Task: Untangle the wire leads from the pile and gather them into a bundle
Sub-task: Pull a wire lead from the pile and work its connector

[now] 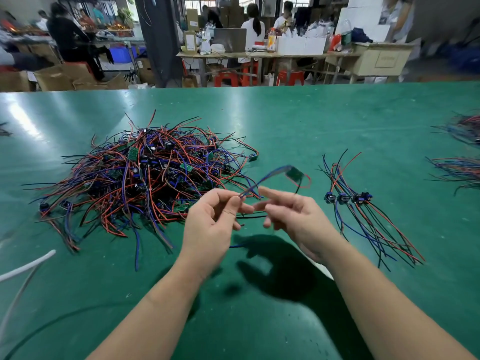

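A big tangled pile of red, blue and black wire leads (145, 178) with small green boards lies on the green table, left of centre. My left hand (215, 227) is raised above the table and pinches the blue wire end of one lead (272, 175) between thumb and forefinger; its small green board (294, 174) hangs blurred in the air above my right hand. My right hand (293, 216) is beside the left with fingers loosely spread; whether it touches a wire is unclear. A sorted bundle of leads (363, 211) lies to the right, blue parts side by side.
More wire bundles (462, 167) lie at the table's right edge. A white cable (26, 266) crosses the near left corner. The green table (311, 126) stretches back to its far edge; behind it are people, work tables, boxes and red stools.
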Motion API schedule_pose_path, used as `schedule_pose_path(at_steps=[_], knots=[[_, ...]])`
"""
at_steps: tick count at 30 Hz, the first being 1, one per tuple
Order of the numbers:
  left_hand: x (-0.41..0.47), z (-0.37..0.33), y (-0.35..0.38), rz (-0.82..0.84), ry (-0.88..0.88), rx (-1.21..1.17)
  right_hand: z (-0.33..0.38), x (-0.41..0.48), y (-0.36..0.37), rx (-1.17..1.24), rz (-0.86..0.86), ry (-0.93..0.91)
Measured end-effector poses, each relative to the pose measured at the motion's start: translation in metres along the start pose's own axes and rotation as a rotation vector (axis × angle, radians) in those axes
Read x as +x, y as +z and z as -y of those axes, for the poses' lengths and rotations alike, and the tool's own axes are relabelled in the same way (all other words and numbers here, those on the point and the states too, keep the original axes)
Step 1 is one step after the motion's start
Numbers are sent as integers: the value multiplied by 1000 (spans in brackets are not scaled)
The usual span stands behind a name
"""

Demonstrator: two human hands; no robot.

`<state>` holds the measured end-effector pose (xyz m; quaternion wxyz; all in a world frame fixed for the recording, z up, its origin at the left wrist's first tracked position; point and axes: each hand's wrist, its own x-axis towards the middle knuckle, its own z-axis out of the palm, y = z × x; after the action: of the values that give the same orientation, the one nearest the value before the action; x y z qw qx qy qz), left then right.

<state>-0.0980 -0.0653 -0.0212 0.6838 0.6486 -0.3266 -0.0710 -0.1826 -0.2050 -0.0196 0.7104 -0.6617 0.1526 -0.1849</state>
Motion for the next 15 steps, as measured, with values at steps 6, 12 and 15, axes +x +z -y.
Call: schedule_pose_path(at_steps=[6, 12, 15], knots=[[-8, 3, 10, 90, -115, -12, 18, -4, -20, 632, 123, -39], [-5, 1, 6, 200, -316, -27, 21, -4, -23, 515, 12, -113], [-5, -2, 2, 373, -432, -132, 20, -2, -20, 475, -101, -139]])
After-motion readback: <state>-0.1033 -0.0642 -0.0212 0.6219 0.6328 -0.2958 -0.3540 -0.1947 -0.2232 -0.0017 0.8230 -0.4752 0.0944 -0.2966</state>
